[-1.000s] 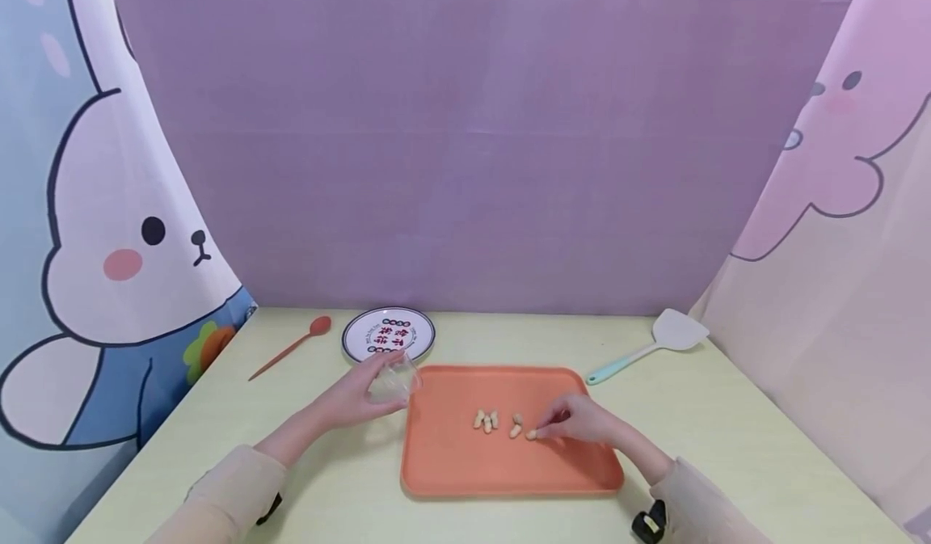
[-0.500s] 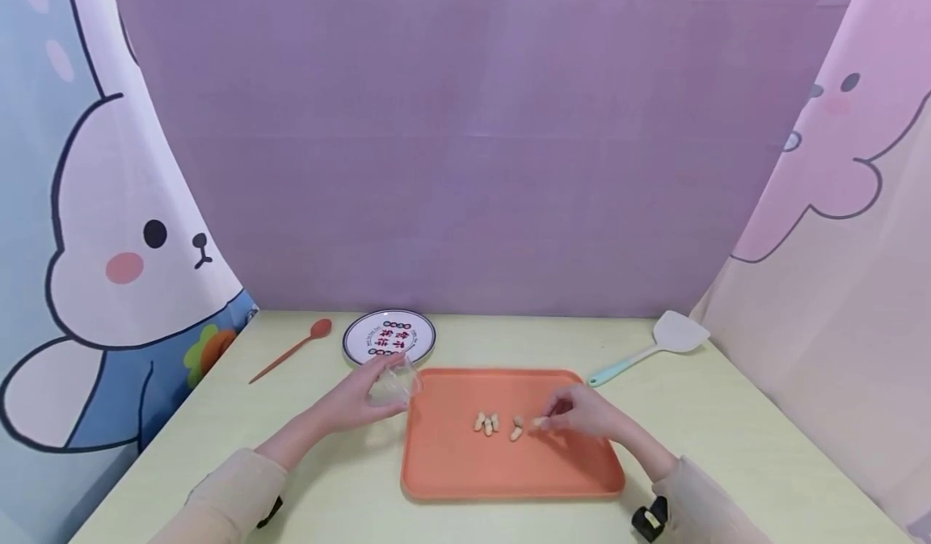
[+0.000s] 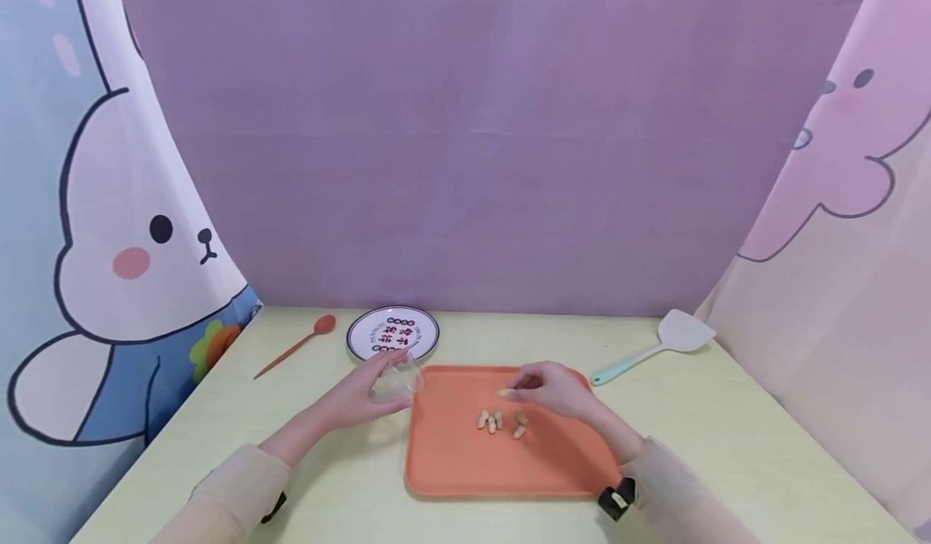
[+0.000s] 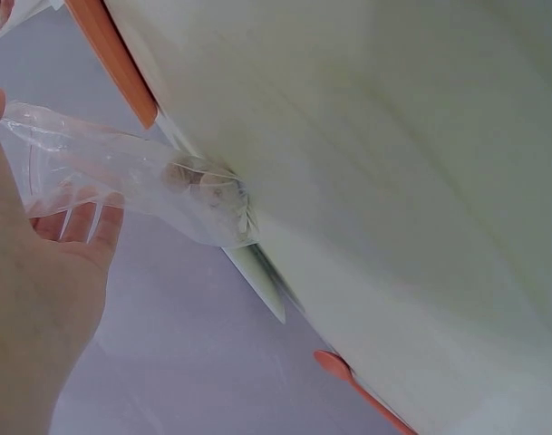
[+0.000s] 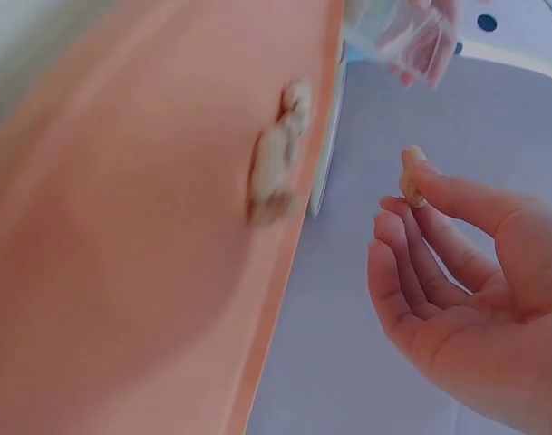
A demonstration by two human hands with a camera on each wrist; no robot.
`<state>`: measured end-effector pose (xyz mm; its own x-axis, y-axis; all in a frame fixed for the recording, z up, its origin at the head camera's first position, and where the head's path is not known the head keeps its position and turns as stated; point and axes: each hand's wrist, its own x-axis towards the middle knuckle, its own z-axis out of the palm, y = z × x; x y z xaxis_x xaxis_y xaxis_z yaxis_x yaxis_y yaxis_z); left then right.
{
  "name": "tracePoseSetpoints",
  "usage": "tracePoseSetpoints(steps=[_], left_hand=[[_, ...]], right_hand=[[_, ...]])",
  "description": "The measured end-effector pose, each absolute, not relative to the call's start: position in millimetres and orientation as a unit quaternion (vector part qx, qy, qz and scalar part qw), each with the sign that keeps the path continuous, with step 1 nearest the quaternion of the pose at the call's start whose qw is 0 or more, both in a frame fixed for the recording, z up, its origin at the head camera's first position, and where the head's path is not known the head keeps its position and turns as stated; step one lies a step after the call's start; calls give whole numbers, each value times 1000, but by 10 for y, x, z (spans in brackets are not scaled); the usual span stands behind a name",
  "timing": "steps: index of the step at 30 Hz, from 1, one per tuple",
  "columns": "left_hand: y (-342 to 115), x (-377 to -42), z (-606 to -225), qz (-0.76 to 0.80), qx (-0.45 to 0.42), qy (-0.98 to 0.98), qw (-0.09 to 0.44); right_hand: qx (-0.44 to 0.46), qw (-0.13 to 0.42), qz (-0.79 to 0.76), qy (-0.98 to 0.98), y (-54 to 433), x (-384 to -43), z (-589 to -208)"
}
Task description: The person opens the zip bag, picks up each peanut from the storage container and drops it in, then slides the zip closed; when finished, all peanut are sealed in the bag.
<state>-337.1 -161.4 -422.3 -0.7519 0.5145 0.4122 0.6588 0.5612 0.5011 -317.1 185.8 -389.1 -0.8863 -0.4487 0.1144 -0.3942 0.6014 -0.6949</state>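
My left hand holds a clear plastic bag by its mouth, at the tray's left edge. Through the film in the left wrist view, several peanuts show at the bag's bottom. Between thumb and fingertips, my right hand pinches one peanut, raised above the orange tray. On the tray lie a cluster of peanuts and, a little to its right, a smaller group of peanuts.
Behind the bag is a white plate with printed lettering. A red spoon lies at the back left, and a white spatula with a mint handle at the back right. A purple curtain closes off the table's far side.
My right hand has lifted one peanut from the tray and carried it left and away from me, toward the bag. The left hand and bag have stayed nearly still.
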Motion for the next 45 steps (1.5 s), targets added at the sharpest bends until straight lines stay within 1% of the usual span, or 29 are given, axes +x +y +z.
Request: tracePoseSetpoints(steps=[3, 7, 16, 22, 28, 32, 40, 45], left_hand=[[-1616, -3380, -4219, -326, -335, -877, 110], [-1625, -3391, -4226, -323, -332, -879, 112], [-1622, -3384, -4221, -331, -335, -876, 103], [-1613, -3386, -4212, -328, -341, -874, 105], [-1608, -3374, -4206, -333, -337, -875, 100], [-1606, -3368, -4204, -328, -334, -878, 100], [-1606, -3376, -4207, -327, -334, -878, 102], [-1614, -3384, -4226, -322, -339, -877, 113]], right_hand=[[-246, 52, -406, 879, 1695, -3175, -3847], [-260, 60, -425, 865, 1449, -3199, -3806], [-285, 14, -430, 856, 979, -3295, -3784], [-281, 4, -457, 844, 763, -3329, -3779], [-273, 9, -462, 844, 628, -3331, -3793], [-269, 1, -440, 857, 581, -3348, -3820], [-264, 2, -425, 866, 558, -3341, -3830], [-266, 4, -428, 864, 584, -3323, -3825]])
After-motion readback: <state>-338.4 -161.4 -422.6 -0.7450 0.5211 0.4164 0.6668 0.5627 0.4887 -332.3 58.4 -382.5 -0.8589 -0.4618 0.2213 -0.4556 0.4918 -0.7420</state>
